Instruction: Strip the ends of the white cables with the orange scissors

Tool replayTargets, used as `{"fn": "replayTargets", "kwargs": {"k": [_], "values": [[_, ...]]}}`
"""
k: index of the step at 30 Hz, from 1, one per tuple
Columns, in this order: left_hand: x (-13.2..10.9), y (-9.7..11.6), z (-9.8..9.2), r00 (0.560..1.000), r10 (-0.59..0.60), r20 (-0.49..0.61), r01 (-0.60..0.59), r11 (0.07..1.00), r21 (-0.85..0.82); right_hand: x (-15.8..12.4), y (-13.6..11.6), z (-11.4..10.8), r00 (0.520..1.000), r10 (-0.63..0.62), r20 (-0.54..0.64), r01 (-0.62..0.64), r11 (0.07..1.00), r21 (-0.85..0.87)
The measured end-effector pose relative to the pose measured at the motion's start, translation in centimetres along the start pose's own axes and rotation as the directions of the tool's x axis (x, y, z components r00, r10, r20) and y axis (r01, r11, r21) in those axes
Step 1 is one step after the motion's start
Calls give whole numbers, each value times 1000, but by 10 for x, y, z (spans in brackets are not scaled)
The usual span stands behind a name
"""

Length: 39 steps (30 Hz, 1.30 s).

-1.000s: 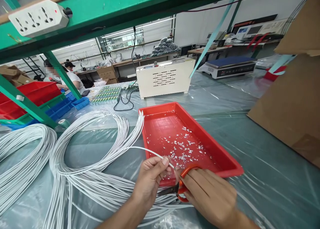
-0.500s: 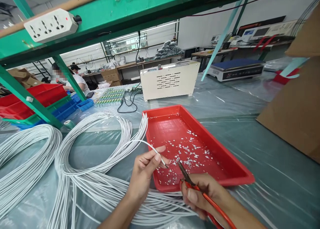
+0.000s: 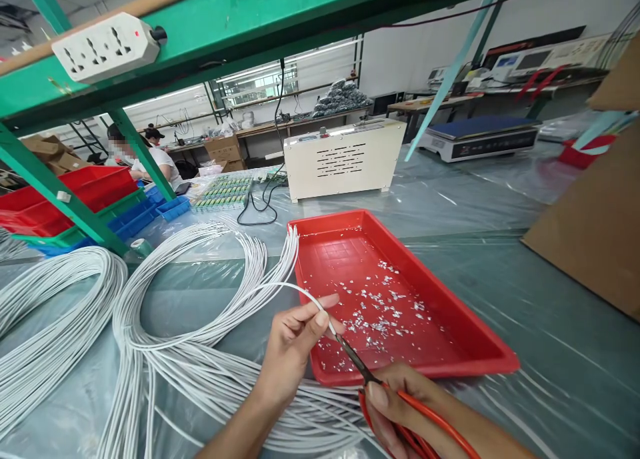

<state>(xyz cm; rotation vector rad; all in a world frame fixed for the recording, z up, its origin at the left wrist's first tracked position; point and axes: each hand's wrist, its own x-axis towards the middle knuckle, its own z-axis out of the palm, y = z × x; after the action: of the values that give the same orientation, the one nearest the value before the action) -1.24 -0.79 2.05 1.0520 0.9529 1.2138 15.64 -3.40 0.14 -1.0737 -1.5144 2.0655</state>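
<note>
Between thumb and fingers, my left hand (image 3: 295, 342) pinches a white cable (image 3: 311, 295) close to its end, over the near left part of a red tray (image 3: 340, 245). My right hand (image 3: 405, 405) is wrapped round the orange-red handles of a cutting tool (image 3: 356, 360). The tool's dark jaws meet the cable's tip just beyond my left fingers. Small silvery scraps (image 3: 383, 305) are scattered over the tray floor. The held cable curves out of a large coil of white cables (image 3: 133, 292) on the left, whose strands also run beneath both wrists.
A cream metal box (image 3: 345, 162) stands behind the tray, with a flat scale (image 3: 480, 139) to its right. Cardboard (image 3: 595, 225) rises at the right. A green frame bar (image 3: 240, 29) crosses overhead. Stacked bins (image 3: 75, 199) and a seated person (image 3: 160, 162) are at the left.
The cutting tool's jaws have moved up and left onto the cable's tip and closed together. My right fingers have tightened round the handles. The view has shifted slightly.
</note>
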Motion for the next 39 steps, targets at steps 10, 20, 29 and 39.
{"fn": "replayTargets", "kwargs": {"k": [10,20,29,39], "values": [[-1,1,-1,999,51,4,-51,991,124,1,-5,3,999,37,-15,-37,999,23],[-3,2,1,997,70,-38,-64,987,149,7,3,4,995,73,-67,-69,995,65],[-4,-3,4,996,19,-86,-19,1000,4,16,6,12,990,4,-143,1,999,36],[-7,-7,5,997,-53,-61,46,992,-116,16,0,5,929,-195,-316,198,980,-22]]}}
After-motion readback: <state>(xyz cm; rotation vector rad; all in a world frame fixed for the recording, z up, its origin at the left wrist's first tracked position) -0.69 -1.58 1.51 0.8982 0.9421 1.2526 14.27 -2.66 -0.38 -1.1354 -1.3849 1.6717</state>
